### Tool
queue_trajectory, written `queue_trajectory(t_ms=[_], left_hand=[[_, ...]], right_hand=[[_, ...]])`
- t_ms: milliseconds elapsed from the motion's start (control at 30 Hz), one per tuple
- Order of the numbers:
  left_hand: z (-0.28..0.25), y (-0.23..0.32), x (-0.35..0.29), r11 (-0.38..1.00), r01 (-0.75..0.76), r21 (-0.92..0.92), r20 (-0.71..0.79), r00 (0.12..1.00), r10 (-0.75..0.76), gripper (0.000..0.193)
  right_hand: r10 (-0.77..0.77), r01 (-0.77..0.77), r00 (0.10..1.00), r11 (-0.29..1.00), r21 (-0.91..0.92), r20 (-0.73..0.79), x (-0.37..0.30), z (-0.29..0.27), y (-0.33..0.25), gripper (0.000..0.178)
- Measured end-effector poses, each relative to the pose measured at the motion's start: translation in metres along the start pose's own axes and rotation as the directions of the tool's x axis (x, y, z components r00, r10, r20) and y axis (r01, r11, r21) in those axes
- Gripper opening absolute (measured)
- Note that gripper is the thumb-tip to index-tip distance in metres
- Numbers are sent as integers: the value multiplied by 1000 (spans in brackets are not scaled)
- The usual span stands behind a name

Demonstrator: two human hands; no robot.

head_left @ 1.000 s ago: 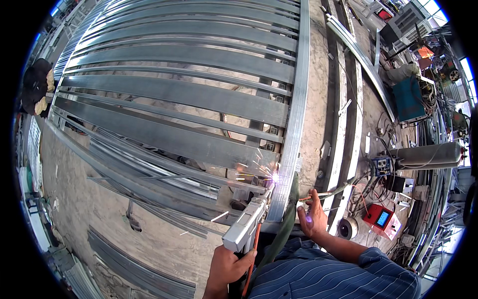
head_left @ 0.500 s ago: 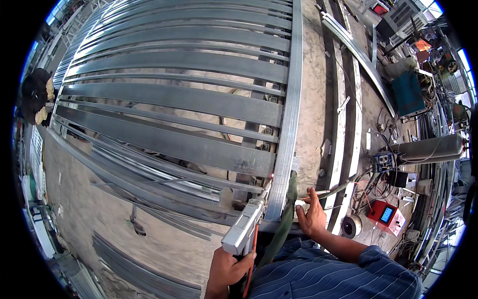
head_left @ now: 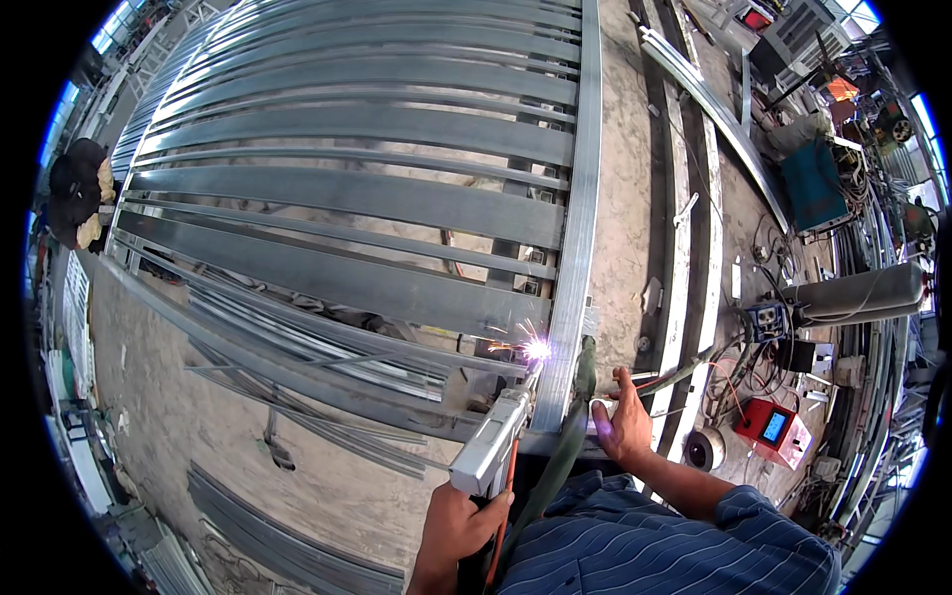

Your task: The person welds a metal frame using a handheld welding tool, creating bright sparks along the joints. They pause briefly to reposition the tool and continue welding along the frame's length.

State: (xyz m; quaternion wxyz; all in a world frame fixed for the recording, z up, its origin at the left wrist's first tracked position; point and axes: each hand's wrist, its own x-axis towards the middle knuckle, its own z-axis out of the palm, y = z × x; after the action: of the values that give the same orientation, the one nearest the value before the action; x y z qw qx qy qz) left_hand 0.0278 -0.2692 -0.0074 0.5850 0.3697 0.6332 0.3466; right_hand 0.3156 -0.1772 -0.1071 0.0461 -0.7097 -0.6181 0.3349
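Welding torch, grey and boxy

Left hand in a tight curl — right hand farther forward, thumb apart.

Teal boxy machine — upper right, dark metal lengths on the floor — lower left
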Motion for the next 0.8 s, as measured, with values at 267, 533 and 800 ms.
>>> queue_trajectory(t_ms=[267, 533, 800], left_hand=[[8, 5, -6, 995, -80, 66, -3, 997, 80, 32], [4, 23, -12, 964, -49, 260, 12, 999, 47, 34], [-22, 54, -60, 946, -191, -261, 34, 978, 207, 66]], right_hand=[[-13, 11, 998, 999, -35, -58, -3, 3, 0, 81], [-2, 0, 997, 1000, -29, -75, -7, 5, 0, 83], [-7, 4, 995, 999, -32, -97, -7, -1, 3, 84]])
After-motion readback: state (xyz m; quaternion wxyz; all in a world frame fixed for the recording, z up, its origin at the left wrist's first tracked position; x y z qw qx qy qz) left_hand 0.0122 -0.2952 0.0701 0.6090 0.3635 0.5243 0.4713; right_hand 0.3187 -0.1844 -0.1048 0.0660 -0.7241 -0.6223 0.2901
